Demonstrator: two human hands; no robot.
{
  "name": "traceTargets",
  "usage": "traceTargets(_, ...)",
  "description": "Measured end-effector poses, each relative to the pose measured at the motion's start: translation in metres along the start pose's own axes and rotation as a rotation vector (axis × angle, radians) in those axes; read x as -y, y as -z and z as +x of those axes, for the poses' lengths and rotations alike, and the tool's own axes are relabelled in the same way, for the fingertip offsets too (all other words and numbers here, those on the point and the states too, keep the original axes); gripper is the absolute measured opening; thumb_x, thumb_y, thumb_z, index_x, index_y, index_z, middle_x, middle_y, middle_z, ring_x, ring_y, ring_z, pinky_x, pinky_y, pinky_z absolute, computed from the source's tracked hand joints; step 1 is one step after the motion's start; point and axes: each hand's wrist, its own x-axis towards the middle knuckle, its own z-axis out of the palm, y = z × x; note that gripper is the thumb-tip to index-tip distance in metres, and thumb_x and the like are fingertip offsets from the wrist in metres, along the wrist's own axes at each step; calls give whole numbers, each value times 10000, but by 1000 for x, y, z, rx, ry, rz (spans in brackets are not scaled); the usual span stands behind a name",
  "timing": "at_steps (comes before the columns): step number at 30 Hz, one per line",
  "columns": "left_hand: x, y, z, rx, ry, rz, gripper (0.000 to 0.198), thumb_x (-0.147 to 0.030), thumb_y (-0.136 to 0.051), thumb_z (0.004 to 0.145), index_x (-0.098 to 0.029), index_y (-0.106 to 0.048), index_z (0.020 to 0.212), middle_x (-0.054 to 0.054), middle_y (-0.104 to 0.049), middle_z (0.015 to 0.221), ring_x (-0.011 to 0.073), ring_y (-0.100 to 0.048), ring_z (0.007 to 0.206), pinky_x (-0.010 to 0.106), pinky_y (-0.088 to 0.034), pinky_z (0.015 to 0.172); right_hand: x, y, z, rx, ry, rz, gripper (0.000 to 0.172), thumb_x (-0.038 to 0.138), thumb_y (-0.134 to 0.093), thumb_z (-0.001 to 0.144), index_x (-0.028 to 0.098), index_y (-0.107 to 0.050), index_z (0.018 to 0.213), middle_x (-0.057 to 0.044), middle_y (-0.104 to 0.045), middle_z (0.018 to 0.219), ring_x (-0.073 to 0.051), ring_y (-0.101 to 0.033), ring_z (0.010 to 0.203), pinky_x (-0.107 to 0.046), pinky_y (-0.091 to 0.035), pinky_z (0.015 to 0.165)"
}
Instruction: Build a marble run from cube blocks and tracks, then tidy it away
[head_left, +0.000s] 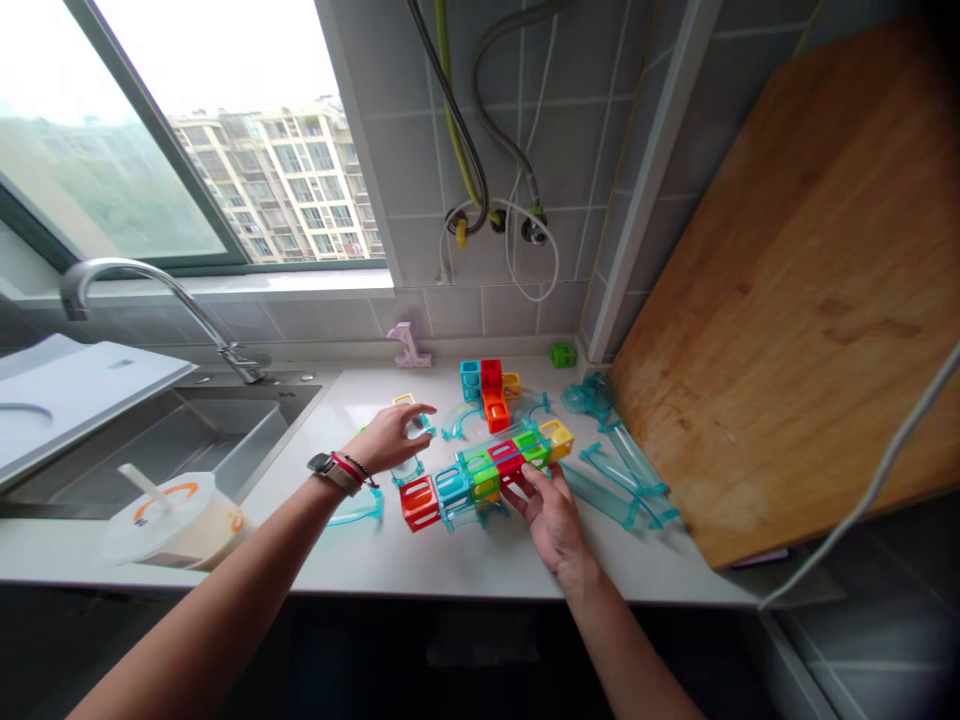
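My right hand [551, 515] grips a row of joined plastic building blocks [453, 487] from below and to the right. Red, blue, green and yellow hollow cubes make up the row, with a clear blue track piece lying along its top. My left hand [391, 435], wearing a watch, is raised with fingers apart over more clear pieces and a yellow-edged block [403, 400]. Just behind the row stands a smaller group of blue, red and yellow cubes [491, 390]. Curved clear track pieces [465, 420] lie between the two groups.
Long clear blue tracks [600, 492] lie at the right, beside a leaning wooden board [810, 300]. A green cube [562, 355] and a pink stand [409, 345] are by the wall. On the left are a lidded cup [176, 525], a sink [300, 400] and a faucet [165, 280].
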Motion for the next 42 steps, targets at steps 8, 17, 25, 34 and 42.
traceTargets(8,-16,50,-18,-77,85,-10,544,-557,-688,828,-226,-671,1259,55,-768,1080,196,-652,787,318,-499,738,1,0,0,-6,-7,-13,493,267,-845,754,313,-587,1172,11,-741,1083,-210,-726,930,-375,-640,777)
traceTargets(17,-65,23,-49,141,-23,-63,492,-525,-703,823,-251,-745,1228,78,-759,1078,213,-652,778,340,-528,726,2,-3,-2,-18,8,-6,411,273,-846,743,287,-601,1072,24,-742,1039,-201,-725,911,-376,-637,779)
traceTargets(25,-69,1,-55,77,81,-50,491,-496,-683,848,-210,-726,1245,92,-745,1061,234,-676,797,370,-548,766,1,-3,-1,-19,9,-7,396,274,-841,752,280,-614,1077,18,-737,1046,-204,-724,926,-381,-641,794)
traceTargets(34,-72,-8,-59,52,106,-101,509,-521,-667,859,-198,-707,1250,110,-729,1155,256,-686,869,380,-554,781,1,-2,-1,-27,13,6,392,264,-837,754,282,-599,1064,25,-736,1034,-207,-723,930,-392,-640,796)
traceTargets(42,-66,-1,-60,63,123,-109,521,-507,-681,836,-221,-715,1270,87,-762,1085,217,-664,766,355,-547,747,2,-2,-2,-22,8,-10,389,261,-829,765,292,-593,1073,26,-734,1051,-210,-728,921,-391,-639,775)
